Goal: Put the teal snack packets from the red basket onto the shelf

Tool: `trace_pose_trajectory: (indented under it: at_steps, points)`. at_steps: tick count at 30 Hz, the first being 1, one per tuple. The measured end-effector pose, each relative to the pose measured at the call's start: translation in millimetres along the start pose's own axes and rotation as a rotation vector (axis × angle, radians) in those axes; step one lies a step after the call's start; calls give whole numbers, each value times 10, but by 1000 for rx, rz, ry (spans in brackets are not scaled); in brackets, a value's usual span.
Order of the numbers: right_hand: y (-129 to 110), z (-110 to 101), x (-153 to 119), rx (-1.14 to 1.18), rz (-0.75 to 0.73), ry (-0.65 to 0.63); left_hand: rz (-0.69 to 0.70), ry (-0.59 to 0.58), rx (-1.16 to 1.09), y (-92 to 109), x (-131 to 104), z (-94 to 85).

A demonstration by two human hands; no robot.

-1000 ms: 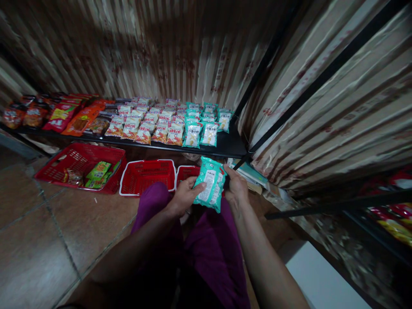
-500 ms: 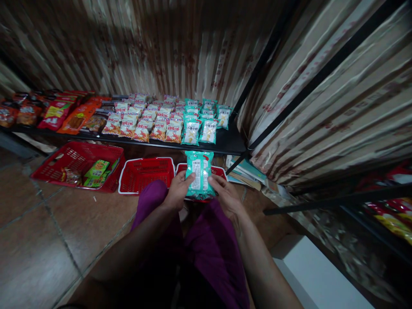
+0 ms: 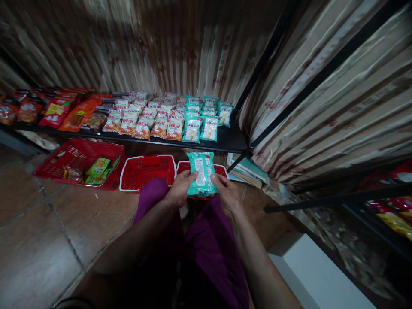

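Observation:
Between my two hands is a teal snack bag (image 3: 201,175) with a white printed panel facing me. My left hand (image 3: 180,188) grips its left edge, thumb on the front. On the right edge my right hand (image 3: 225,189) closes the same way; the fingers behind the bag are hidden. Just under the bag is a red basket (image 3: 221,170), mostly covered by the bag and my hands. Beyond it, matching teal snack bags (image 3: 192,128) stand in rows at the right of a black shelf (image 3: 230,138).
White-and-orange snack bags (image 3: 141,126) and orange and red packets (image 3: 79,115) fill the shelf leftward. On the tiled floor are a red basket with a white rim (image 3: 146,171) and a larger red basket (image 3: 75,150) holding green packets (image 3: 98,167). A white box (image 3: 317,270) stands at lower right.
The teal bag has tilted slightly, its top turning a little, while both hands keep hold of it. The view has shifted slightly.

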State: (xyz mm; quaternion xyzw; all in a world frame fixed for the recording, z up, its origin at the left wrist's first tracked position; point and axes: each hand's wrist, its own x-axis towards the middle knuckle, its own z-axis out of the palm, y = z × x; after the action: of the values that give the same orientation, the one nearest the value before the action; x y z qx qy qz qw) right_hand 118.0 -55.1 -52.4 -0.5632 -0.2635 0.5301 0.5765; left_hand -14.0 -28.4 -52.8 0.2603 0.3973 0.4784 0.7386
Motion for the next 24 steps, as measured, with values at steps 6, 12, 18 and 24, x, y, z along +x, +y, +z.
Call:
trace_pose_trajectory:
  at_steps: [6,12,18,24]
  points:
    - [17,56,-134,42,43,-63,49,51,-35,-28,47,-25]
    - [65,42,-131,32,7,-21,31,50,-54,-52,39,-45]
    - [131,0,-57,-161,-131,0,44,-10,-95,-141,82,-120]
    - [166,-72,12,-385,-346,16,54,-61,-66,-160,104,-87]
